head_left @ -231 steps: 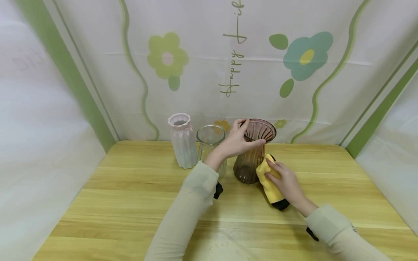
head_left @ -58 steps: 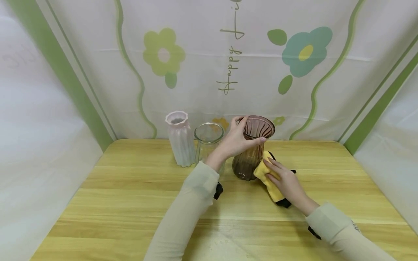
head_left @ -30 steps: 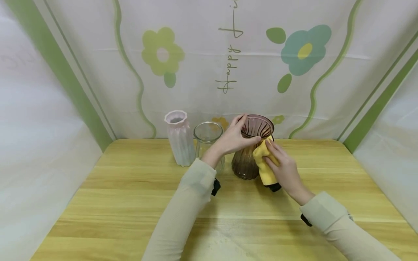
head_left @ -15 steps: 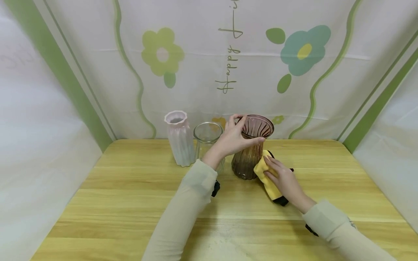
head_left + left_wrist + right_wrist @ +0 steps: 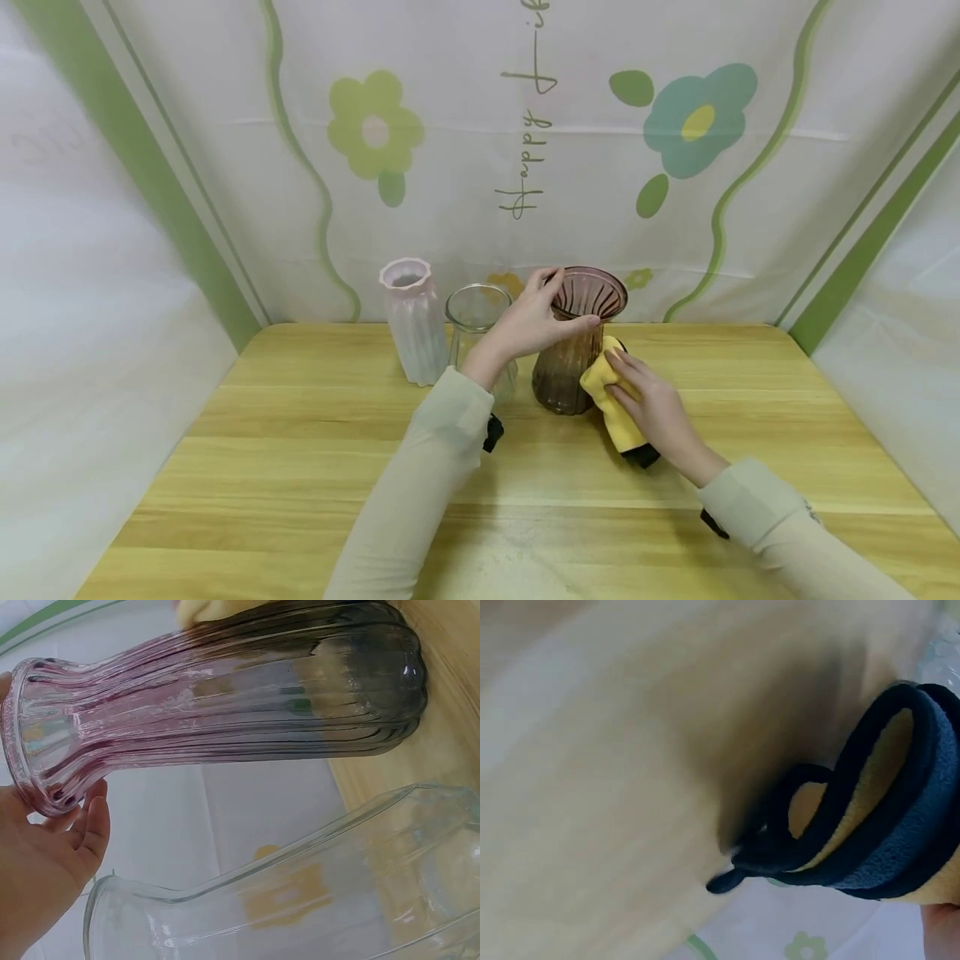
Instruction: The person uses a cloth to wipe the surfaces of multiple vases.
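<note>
In the head view a ribbed glass vase [image 5: 564,379], pinkish at the flared mouth and smoky brown below, stands upright on the table. My left hand [image 5: 528,321] grips its rim from the left, fingers at the far side and thumb across the near side. With my right hand [image 5: 660,408] I hold a bunched yellow cloth [image 5: 621,421] with dark edging against the vase's right side. The left wrist view shows the vase [image 5: 225,697] sideways, a bit of the cloth [image 5: 217,609] on its wall. The cloth [image 5: 885,825] shows a folded dark border in the right wrist view.
Left of the brown vase stands a clear glass vase [image 5: 462,346], partly behind my left forearm. Farther left is a white, pink-rimmed fluted vase [image 5: 417,337]. A flower-printed curtain [image 5: 457,167] rises behind the wooden table [image 5: 300,467].
The cloth rose along the vase's right side to near the rim one second ago, dropped lower, and is now slightly higher again. My left hand stays at the rim; the vase stays in place.
</note>
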{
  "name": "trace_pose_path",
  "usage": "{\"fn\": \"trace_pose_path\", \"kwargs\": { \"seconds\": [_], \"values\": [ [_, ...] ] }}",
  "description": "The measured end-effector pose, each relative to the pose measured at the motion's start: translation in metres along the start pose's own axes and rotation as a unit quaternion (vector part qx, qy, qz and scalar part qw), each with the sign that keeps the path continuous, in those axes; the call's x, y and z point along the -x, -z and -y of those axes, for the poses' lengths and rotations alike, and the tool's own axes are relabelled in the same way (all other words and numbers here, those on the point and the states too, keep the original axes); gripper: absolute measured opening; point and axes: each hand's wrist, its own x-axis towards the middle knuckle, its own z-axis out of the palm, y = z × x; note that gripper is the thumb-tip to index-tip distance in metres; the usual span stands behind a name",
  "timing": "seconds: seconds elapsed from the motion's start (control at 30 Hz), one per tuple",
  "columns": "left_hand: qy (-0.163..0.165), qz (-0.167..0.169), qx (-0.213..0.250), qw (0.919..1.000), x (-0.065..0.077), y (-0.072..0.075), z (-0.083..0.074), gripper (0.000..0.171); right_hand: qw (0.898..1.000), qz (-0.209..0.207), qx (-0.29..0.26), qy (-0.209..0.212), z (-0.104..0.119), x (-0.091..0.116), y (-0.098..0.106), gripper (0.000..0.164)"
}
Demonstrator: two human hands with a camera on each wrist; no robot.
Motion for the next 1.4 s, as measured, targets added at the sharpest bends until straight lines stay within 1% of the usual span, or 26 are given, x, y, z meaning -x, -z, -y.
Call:
{"fn": "trace_pose_path", "kwargs": {
  "seconds": [0.17,0.33,0.43,0.53,0.7,0.83,0.97,1.1,1.17,1.23,1.3,1.4],
  "values": [
    [-0.001,0.018,0.002,0.9998,-0.001,0.003,0.000,0.093,0.999,-0.033,-0.002,0.013,0.008,-0.012,0.006,0.054],
    [-0.007,0.034,0.009,0.9993,-0.003,0.006,0.003,0.092,0.998,-0.057,-0.002,0.012,0.014,-0.024,0.012,0.054],
    [-0.009,0.037,0.002,0.9993,-0.003,0.007,0.003,0.091,0.998,-0.070,-0.008,0.007,0.018,-0.029,0.014,0.055],
    [-0.013,0.034,-0.007,0.9993,-0.003,0.006,0.003,0.089,0.998,-0.068,-0.015,0.006,0.019,-0.030,0.014,0.055],
    [-0.020,0.019,-0.008,0.9996,-0.002,0.003,0.004,0.087,0.999,-0.041,-0.020,0.010,0.013,-0.023,0.007,0.055],
    [-0.020,0.013,0.002,0.9997,-0.001,0.002,0.004,0.086,1.000,-0.003,-0.012,0.001,0.007,-0.012,0.003,0.053],
    [-0.014,0.012,0.010,0.9998,0.000,0.002,0.003,0.088,0.999,0.044,-0.006,-0.032,0.002,-0.003,0.000,0.050],
    [-0.009,0.007,0.001,0.9999,0.000,0.001,0.002,0.092,0.993,0.095,-0.006,-0.075,0.000,0.004,0.000,0.050],
    [-0.008,0.003,-0.002,1.0000,-0.001,0.000,0.002,0.094,0.990,0.112,-0.006,-0.090,0.000,0.006,0.000,0.051],
    [-0.008,-0.002,-0.007,0.9999,-0.001,-0.001,0.002,0.095,0.988,0.121,0.000,-0.097,0.000,0.007,-0.001,0.051],
    [-0.012,-0.007,-0.009,0.9999,-0.001,-0.001,0.002,0.094,0.988,0.121,0.004,-0.095,0.000,0.007,-0.001,0.050],
    [-0.018,-0.010,-0.022,0.9995,0.000,-0.002,0.002,0.093,0.991,0.103,0.007,-0.081,-0.001,0.007,-0.001,0.050]
  ]
}}
